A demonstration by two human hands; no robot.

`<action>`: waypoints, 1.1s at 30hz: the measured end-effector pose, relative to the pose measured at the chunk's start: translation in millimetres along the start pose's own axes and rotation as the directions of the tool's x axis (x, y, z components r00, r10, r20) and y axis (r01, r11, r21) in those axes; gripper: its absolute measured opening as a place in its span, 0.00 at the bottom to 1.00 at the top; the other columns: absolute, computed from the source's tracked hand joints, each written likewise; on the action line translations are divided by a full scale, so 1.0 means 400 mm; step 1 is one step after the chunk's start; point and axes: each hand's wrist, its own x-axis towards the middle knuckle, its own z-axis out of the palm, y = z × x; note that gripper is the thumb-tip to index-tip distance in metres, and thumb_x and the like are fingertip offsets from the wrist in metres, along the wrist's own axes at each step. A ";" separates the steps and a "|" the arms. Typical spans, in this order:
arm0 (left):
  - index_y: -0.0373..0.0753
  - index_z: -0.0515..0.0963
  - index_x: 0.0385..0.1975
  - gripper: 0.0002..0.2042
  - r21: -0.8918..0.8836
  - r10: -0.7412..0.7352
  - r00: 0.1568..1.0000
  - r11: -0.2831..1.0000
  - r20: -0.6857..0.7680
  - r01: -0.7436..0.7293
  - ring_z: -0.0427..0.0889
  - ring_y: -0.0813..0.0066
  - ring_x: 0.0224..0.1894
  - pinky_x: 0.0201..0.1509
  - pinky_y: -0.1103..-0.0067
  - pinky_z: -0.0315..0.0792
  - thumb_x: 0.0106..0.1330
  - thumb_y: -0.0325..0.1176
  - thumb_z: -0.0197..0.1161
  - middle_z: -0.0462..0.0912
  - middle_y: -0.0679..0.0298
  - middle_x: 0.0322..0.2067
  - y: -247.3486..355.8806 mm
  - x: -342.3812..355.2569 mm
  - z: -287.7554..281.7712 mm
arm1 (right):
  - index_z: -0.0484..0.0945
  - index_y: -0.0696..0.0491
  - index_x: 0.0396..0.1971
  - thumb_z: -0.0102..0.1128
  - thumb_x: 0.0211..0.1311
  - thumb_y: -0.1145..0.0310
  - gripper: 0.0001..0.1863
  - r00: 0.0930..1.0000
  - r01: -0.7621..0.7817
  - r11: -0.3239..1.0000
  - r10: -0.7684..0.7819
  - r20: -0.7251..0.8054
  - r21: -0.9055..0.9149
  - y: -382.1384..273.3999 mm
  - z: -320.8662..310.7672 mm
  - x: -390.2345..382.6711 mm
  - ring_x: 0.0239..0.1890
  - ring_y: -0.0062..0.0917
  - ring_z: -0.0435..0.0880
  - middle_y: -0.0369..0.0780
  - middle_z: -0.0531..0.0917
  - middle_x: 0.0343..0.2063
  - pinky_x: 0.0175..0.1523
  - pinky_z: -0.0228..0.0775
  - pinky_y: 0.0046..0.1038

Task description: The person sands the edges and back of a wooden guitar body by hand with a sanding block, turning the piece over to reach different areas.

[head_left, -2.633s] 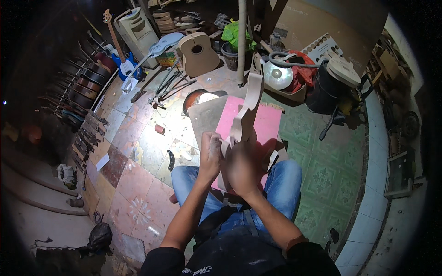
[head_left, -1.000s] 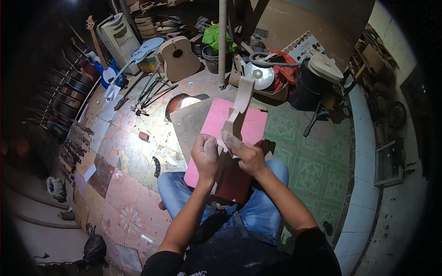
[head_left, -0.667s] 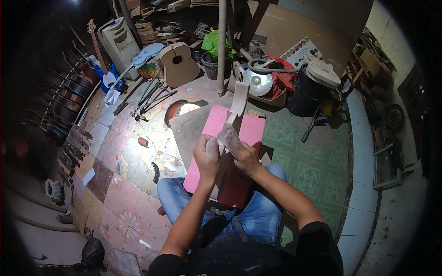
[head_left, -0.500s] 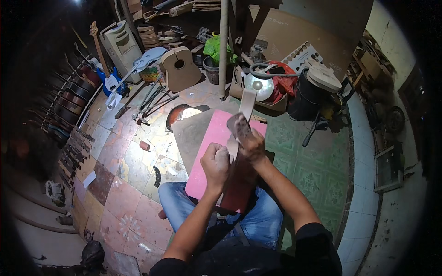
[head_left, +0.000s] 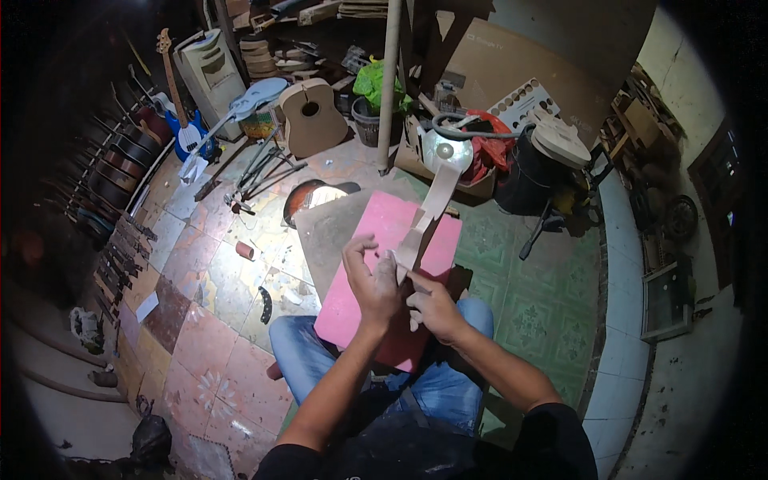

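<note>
A pale, unfinished wooden guitar neck (head_left: 436,200) slants over a pink board (head_left: 352,308) lying across my lap. My left hand (head_left: 372,284) holds the near end of the neck against the board, the thumb along the wood and the index finger raised and bent. From the right, my right hand (head_left: 436,308) meets that same near end with its stretched index finger; its other fingers are loosely curled, and I see nothing between them. The underside of the neck where the left palm rests is hidden.
A grey-brown flat sheet (head_left: 324,240) lies just beyond the board, beside a sunburst guitar body (head_left: 300,204). An unfinished acoustic guitar body (head_left: 314,120), a blue bass guitar (head_left: 190,140) and a black bucket (head_left: 528,172) stand farther off. A post (head_left: 390,88) rises ahead.
My right hand has come down the neck toward me, and the dark pad seen in it earlier no longer shows. My left fist has loosened, its index finger lifting. The neck leans farther right.
</note>
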 end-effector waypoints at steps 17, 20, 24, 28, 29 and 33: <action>0.24 0.70 0.61 0.23 -0.210 -0.225 0.922 0.931 0.316 0.299 0.74 0.56 0.66 0.72 0.67 0.64 0.75 0.37 0.48 0.77 0.44 0.60 0.006 0.034 -0.082 | 0.51 0.54 0.78 0.39 0.52 0.92 0.48 0.995 0.099 0.835 -0.080 0.059 -0.541 0.049 0.081 0.005 0.76 0.34 0.62 0.48 0.55 0.77 0.74 0.63 0.32; 0.24 0.69 0.63 0.24 -0.198 -0.220 0.920 0.935 0.324 0.293 0.74 0.56 0.66 0.72 0.66 0.63 0.75 0.37 0.48 0.76 0.44 0.61 0.019 0.024 -0.079 | 0.53 0.48 0.78 0.41 0.50 0.91 0.50 0.942 0.327 0.944 -0.329 -0.061 -0.048 0.079 0.103 0.003 0.68 0.40 0.74 0.50 0.64 0.73 0.70 0.70 0.36; 0.24 0.68 0.65 0.27 -0.248 -0.199 0.920 0.924 0.339 0.291 0.73 0.55 0.68 0.73 0.67 0.63 0.75 0.41 0.49 0.75 0.44 0.63 -0.006 0.020 -0.090 | 0.51 0.57 0.77 0.38 0.54 0.91 0.45 0.972 0.229 0.868 -0.225 0.064 -0.440 0.117 0.043 0.018 0.80 0.35 0.52 0.49 0.58 0.76 0.81 0.42 0.32; 0.25 0.67 0.66 0.28 -0.212 -0.215 0.912 0.930 0.350 0.301 0.72 0.55 0.69 0.74 0.66 0.61 0.75 0.43 0.47 0.74 0.44 0.65 0.009 0.011 -0.094 | 0.55 0.57 0.76 0.40 0.49 0.90 0.47 0.949 0.313 0.949 -0.311 -0.044 0.049 0.022 0.117 -0.032 0.75 0.39 0.63 0.50 0.62 0.74 0.76 0.58 0.35; 0.25 0.67 0.66 0.28 -0.193 -0.204 0.916 0.940 0.346 0.282 0.72 0.55 0.69 0.74 0.66 0.61 0.75 0.43 0.47 0.74 0.44 0.65 0.018 0.015 -0.088 | 0.56 0.57 0.76 0.40 0.48 0.90 0.47 0.929 0.368 0.920 -0.360 -0.084 0.134 0.026 0.123 -0.032 0.73 0.40 0.66 0.50 0.63 0.74 0.74 0.63 0.36; 0.25 0.67 0.66 0.29 -0.181 -0.170 0.919 0.952 0.354 0.246 0.72 0.54 0.69 0.73 0.66 0.61 0.75 0.43 0.46 0.75 0.44 0.64 0.019 0.016 -0.096 | 0.57 0.57 0.76 0.41 0.56 0.89 0.42 0.910 0.380 0.779 -0.410 0.052 -0.498 0.144 0.047 -0.003 0.74 0.38 0.66 0.44 0.57 0.77 0.74 0.61 0.30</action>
